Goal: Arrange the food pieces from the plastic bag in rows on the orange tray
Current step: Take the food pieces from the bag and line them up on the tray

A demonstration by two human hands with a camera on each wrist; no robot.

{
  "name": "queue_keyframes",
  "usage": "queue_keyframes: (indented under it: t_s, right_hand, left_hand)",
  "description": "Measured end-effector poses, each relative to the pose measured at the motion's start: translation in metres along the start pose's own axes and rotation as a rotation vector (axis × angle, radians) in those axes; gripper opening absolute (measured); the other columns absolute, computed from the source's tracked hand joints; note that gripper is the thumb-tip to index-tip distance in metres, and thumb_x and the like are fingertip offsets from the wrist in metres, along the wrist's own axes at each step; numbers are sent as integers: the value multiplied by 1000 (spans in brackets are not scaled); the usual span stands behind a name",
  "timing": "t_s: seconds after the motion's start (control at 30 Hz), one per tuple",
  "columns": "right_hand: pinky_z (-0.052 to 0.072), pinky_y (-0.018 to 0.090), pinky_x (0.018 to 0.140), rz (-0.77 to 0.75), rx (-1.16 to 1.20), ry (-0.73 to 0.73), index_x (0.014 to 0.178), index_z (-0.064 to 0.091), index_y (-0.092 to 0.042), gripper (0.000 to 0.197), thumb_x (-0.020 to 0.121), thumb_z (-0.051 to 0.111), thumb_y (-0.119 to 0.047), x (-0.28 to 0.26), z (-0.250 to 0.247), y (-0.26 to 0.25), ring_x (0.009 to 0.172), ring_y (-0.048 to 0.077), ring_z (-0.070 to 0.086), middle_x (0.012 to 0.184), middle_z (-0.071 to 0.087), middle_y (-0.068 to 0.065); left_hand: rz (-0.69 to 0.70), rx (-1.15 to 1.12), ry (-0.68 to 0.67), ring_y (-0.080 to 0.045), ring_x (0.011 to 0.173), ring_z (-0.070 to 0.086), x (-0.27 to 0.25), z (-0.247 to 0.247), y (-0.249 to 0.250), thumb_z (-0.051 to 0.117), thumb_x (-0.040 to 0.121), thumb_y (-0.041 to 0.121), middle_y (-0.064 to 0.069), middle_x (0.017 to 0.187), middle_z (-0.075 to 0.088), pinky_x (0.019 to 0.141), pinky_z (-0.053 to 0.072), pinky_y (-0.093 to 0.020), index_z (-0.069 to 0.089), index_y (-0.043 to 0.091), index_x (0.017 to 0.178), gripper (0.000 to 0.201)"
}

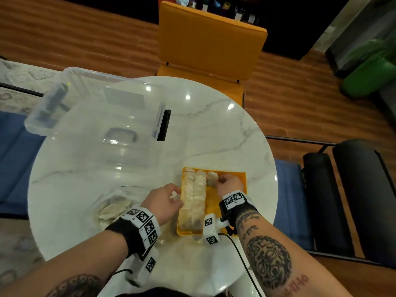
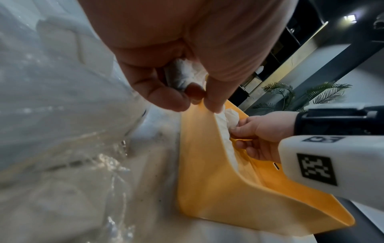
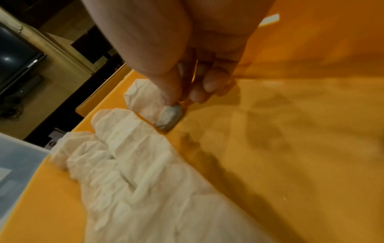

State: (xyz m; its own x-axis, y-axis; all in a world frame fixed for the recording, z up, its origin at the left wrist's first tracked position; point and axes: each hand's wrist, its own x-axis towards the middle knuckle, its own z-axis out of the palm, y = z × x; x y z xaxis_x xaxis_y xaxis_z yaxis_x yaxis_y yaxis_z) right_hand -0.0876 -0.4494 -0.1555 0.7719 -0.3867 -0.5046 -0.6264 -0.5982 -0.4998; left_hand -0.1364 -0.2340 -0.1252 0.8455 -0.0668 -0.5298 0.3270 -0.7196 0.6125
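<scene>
At lower left of the head view the plastic bag (image 1: 115,205) lies on the marble table (image 1: 214,129), the left hand (image 1: 165,200) pinches one dumpling (image 1: 174,195) beside the orange tray (image 1: 233,179), and the right hand (image 1: 229,184) pinches another dumpling (image 1: 212,179) starting a third row.

1. A clear plastic storage box (image 1: 102,116) stands on the white marble surface (image 1: 214,136), at its far left.
2. An orange chair (image 1: 211,42) sits at the surface's far edge.
3. Wood flooring (image 1: 300,108) surrounds it.
4. A green plant (image 1: 372,67) stands far right.
</scene>
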Motion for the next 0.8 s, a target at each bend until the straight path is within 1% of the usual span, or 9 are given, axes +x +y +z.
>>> queue_keyframes:
  t_s: [0.1,0.27,0.43,0.53,0.6,0.67,0.7,0.73,0.8]
  right_hand:
    - [46,25,72,39,44,-25,105,72,-24,17,88,70,-27,3,4,-2,82,21,61,100,72,2]
    - [48,27,71,72,80,-28,108,70,-24,21,89,69,-31,7,5,-2,80,22,62,92,68,0]
    - [58,35,81,89,91,-12,107,69,-24,20,89,69,-34,7,6,-2,85,24,67,87,65,-2]
    - [57,33,76,80,117,-23,105,68,-27,23,86,72,-39,3,3,-3,83,24,68,90,67,-2]
    - [54,29,69,77,143,-30,102,66,-30,24,82,75,-41,-2,-2,-3,81,21,66,93,68,-1]
    - [47,23,58,65,159,-18,102,64,-29,22,83,75,-36,-10,-7,-3,75,16,63,95,68,-1]
    - [44,21,55,44,182,-2,102,65,-28,20,84,74,-32,-15,-9,-4,73,13,61,95,69,-1]
    - [44,21,55,8,215,14,101,66,-26,18,84,73,-30,-21,-11,-5,73,11,62,94,70,-3]
    - [46,20,63,-132,289,7,95,67,-26,13,85,73,-31,-40,-14,-13,78,11,64,89,70,-8]
  left_hand:
    - [2,8,-3,-12,102,65,0,0,-1,68,87,36,-1,111,68,82,49,-24,59,32,116,30]
    - [4,31,-6,-10,102,63,1,0,-2,67,88,38,1,109,67,79,47,-24,59,32,118,32]
    - [-3,41,-7,-10,101,62,-1,-1,-1,67,88,39,1,107,67,78,46,-24,58,32,120,34]
    - [2,25,-1,-9,92,60,-3,-4,1,68,87,39,4,99,64,76,44,-23,57,31,123,38]
    - [9,-10,16,-11,90,60,-5,-7,4,66,88,38,6,100,60,75,44,-24,54,30,127,41]
    - [17,-74,34,-18,89,63,-8,-10,6,60,90,34,4,108,59,77,50,-28,49,31,132,43]
    - [17,-159,34,-21,88,65,-9,-12,7,58,91,30,1,110,62,78,54,-33,47,32,133,44]
    - [19,-284,23,-21,85,66,-10,-14,9,57,91,22,-3,108,66,78,57,-36,46,31,135,46]
    - [49,-518,-27,-18,75,66,-16,-18,15,50,92,1,-7,96,71,71,59,-31,42,26,140,54]
